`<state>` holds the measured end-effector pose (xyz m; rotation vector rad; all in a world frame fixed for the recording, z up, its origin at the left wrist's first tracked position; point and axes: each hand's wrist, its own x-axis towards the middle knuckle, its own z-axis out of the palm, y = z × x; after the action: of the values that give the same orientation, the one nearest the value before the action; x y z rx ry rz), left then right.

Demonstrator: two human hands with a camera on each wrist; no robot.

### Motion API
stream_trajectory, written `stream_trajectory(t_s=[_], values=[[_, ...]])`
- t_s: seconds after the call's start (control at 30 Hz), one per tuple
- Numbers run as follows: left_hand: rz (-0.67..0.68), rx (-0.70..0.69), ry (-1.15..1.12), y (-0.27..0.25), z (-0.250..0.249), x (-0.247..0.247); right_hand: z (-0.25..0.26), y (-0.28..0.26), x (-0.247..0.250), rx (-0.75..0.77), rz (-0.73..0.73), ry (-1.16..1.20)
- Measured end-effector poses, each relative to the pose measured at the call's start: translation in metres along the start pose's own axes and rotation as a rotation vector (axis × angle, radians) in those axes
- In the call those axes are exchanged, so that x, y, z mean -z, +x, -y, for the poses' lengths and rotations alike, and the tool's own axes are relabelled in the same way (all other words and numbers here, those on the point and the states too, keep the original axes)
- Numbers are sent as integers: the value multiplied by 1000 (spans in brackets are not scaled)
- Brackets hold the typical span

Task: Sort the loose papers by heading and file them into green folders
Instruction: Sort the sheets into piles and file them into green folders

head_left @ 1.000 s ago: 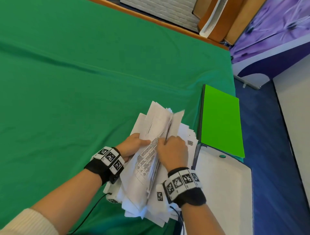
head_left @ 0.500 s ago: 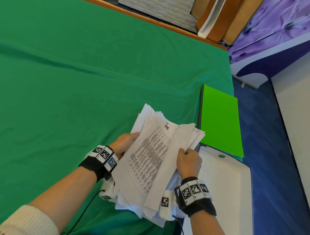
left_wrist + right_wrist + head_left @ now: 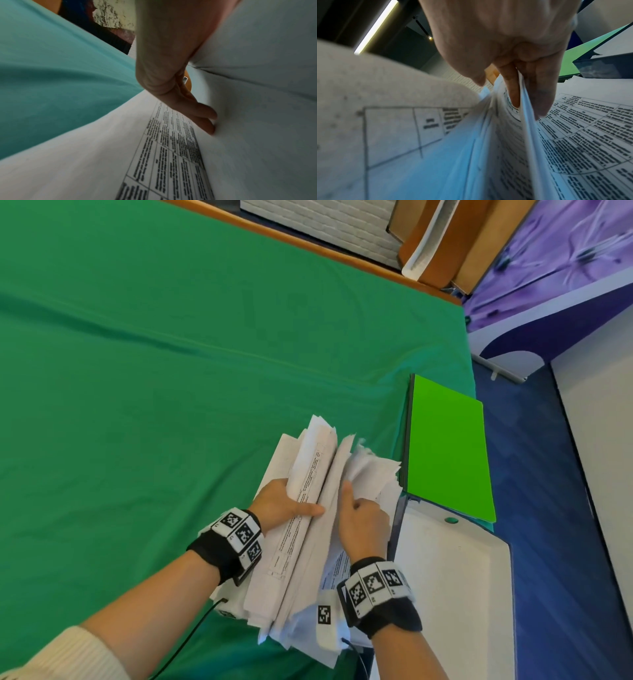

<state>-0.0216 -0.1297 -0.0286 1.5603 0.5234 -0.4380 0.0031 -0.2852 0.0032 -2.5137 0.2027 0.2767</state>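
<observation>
Green cloth (image 3: 154, 378) covers the table from the left edge to the right drop, with 1 long crease running across it. White flat surface (image 3: 452, 594), bearing a small green dot, lies at the lower right, past the cloth's edge. Green folders (image 3: 447, 450), bright and closed, lie flat on the cloth's right edge, just beyond that white surface; the right wrist view shows stacked edges there, but the number of folders cannot be told.

Loose papers (image 3: 301, 542) form 1 thick, uneven stack just left of the folders, held partly raised above the cloth. The sheets carry printed tables and lines of text, too blurred to read.

Left hand (image 3: 279, 505) grips the raised left portion of the stack, thumb laid across its upper face and fingers (image 3: 204, 115) pressed against the sheets underneath. Right hand (image 3: 363, 522) is clamped on the right portion, its fingers (image 3: 513, 86) slid between separate sheets near their edge. The 2 hands sit close together, parted only by the fanned sheets. Both wrists carry black bands with square-patterned markers.
</observation>
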Motion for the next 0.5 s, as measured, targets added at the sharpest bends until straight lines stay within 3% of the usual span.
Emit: stream_trajectory(t_s=[0.13,0.33,0.5], values=[[-23,-21,98,1,3,-4,-3,2,-6,16,52,-76],[-131,25,124,6,2,14,-18,7,6,-64,-14,-70],[-110,86,124,9,9,23,-31,2,15,-92,-52,-40]])
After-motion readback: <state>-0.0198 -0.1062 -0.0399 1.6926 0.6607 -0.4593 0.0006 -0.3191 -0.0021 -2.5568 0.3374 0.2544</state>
